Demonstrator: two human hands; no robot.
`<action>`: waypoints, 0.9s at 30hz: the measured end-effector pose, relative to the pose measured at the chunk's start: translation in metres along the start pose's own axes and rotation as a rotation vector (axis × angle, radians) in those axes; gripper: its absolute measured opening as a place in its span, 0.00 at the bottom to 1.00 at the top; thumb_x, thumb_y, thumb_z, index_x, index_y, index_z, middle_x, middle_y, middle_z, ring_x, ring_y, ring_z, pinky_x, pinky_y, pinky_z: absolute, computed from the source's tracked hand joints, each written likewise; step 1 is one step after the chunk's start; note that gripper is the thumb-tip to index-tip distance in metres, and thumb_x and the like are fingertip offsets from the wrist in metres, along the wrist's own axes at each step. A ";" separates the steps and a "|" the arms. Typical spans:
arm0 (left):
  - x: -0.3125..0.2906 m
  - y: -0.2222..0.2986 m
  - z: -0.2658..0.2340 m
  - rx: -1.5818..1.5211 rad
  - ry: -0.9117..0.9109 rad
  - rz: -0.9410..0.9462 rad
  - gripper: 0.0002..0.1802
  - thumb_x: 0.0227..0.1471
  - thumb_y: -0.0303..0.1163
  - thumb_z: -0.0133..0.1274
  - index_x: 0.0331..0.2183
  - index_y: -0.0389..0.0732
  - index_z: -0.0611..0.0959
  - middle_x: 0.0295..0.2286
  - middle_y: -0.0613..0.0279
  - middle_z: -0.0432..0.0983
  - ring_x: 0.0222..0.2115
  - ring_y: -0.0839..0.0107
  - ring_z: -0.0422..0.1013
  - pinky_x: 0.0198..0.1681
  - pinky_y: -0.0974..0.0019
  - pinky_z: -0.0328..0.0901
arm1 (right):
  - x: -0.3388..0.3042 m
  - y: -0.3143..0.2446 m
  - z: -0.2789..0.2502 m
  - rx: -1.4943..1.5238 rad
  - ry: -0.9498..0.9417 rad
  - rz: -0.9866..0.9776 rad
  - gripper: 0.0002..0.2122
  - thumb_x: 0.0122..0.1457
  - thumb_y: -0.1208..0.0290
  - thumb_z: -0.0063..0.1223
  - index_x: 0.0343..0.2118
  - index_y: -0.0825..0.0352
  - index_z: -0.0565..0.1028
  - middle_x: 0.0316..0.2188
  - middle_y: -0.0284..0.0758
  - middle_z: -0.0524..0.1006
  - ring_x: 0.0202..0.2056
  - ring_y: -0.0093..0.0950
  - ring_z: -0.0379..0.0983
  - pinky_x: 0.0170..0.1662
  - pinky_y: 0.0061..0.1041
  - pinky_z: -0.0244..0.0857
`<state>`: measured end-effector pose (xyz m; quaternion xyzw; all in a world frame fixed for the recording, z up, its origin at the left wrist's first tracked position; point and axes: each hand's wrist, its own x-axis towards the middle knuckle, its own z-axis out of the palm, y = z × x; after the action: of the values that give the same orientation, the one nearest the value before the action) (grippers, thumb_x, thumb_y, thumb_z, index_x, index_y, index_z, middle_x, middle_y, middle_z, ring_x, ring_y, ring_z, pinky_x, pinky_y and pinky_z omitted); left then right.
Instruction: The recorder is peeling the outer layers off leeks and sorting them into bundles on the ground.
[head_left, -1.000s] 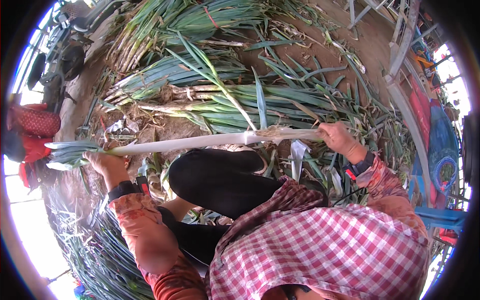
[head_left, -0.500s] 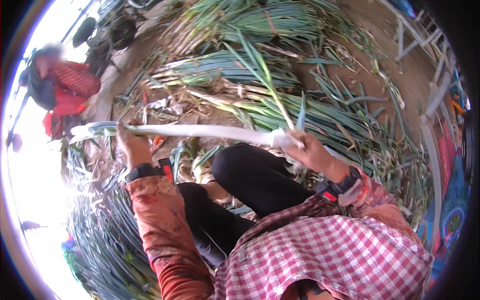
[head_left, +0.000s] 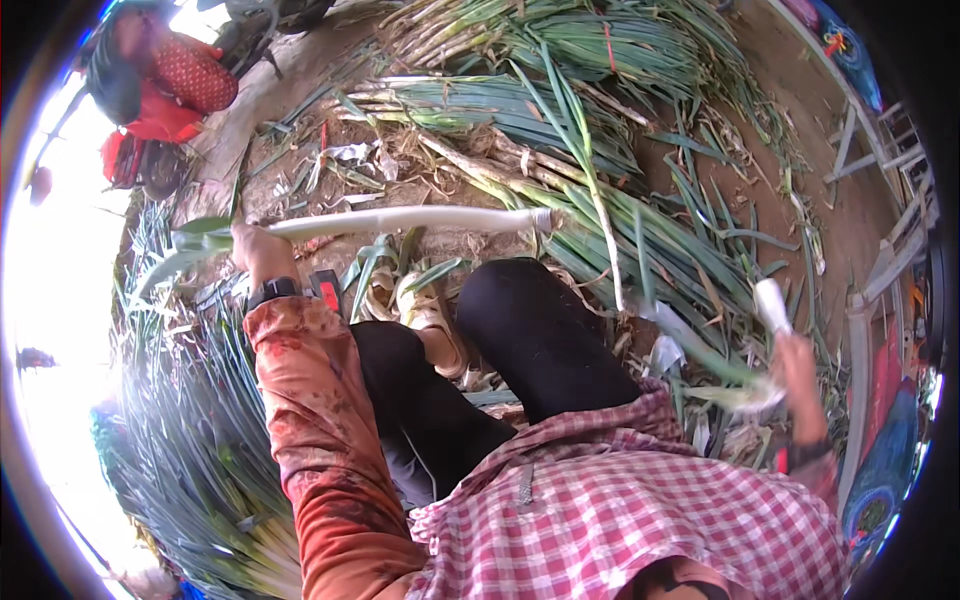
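Biggest thing in view: the heaps of green onions [head_left: 560,110] spread over the dirt ahead, leaves and pale stalks running every which way, w/ another bundle pile [head_left: 200,440] down at my lower left. A second person in red [head_left: 170,85] sits at the top-left edge, not involved.

Next, my own legs in black trousers [head_left: 520,340], folded under me, and the checked shirt [head_left: 620,510] filling the bottom.

Then the long peeled white stalk [head_left: 400,220]. It lies roughly horizontal across the frame, above my knees. Its leafy green end is at the left, its root end points right and hangs free over the ground, nothing touching it there.

Left hand [head_left: 255,250] is clamped round that stalk at the leafy end, fingers closed on it; a dark watch [head_left: 272,291] sits on the wrist.

Right hand [head_left: 795,365] is well apart, off to the far right and lower, blurred. It looks closed round a strip of peeled skin [head_left: 745,395] w/ a short white bit above it, but I can't tell the grip for sure.

So the stalk's long axis runs left-right, and the left hand is the nearer one by far; the free root end lies between the two hands.
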<state>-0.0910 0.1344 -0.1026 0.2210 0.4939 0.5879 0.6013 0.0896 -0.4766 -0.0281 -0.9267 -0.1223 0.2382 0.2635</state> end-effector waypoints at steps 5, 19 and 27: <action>-0.059 0.018 0.045 -0.139 -0.259 0.090 0.21 0.42 0.37 0.49 0.36 0.38 0.61 0.20 0.62 0.60 0.16 0.72 0.59 0.17 0.71 0.59 | 0.049 -0.024 -0.007 -0.335 0.563 -0.369 0.16 0.46 0.68 0.48 0.37 0.71 0.66 0.33 0.42 0.69 0.36 0.38 0.64 0.40 0.31 0.57; -0.108 0.040 0.041 -0.685 -0.840 -0.364 0.20 0.43 0.36 0.51 0.36 0.38 0.63 0.20 0.66 0.58 0.18 0.77 0.58 0.19 0.75 0.59 | 0.090 -0.241 0.123 0.384 -0.629 -0.715 0.12 0.52 0.65 0.44 0.35 0.67 0.69 0.15 0.27 0.70 0.16 0.19 0.65 0.19 0.19 0.59; -0.113 0.044 0.035 -0.764 -1.176 -0.245 0.16 0.45 0.35 0.48 0.36 0.36 0.70 0.16 0.70 0.57 0.15 0.81 0.54 0.17 0.79 0.53 | 0.104 -0.240 0.133 0.380 -0.421 -0.799 0.11 0.45 0.73 0.54 0.33 0.70 0.72 0.24 0.29 0.73 0.26 0.15 0.66 0.31 0.13 0.60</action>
<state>-0.0627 0.0504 -0.0132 0.2181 -0.1317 0.4314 0.8654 0.0867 -0.1830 -0.0358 -0.6745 -0.4735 0.3189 0.4681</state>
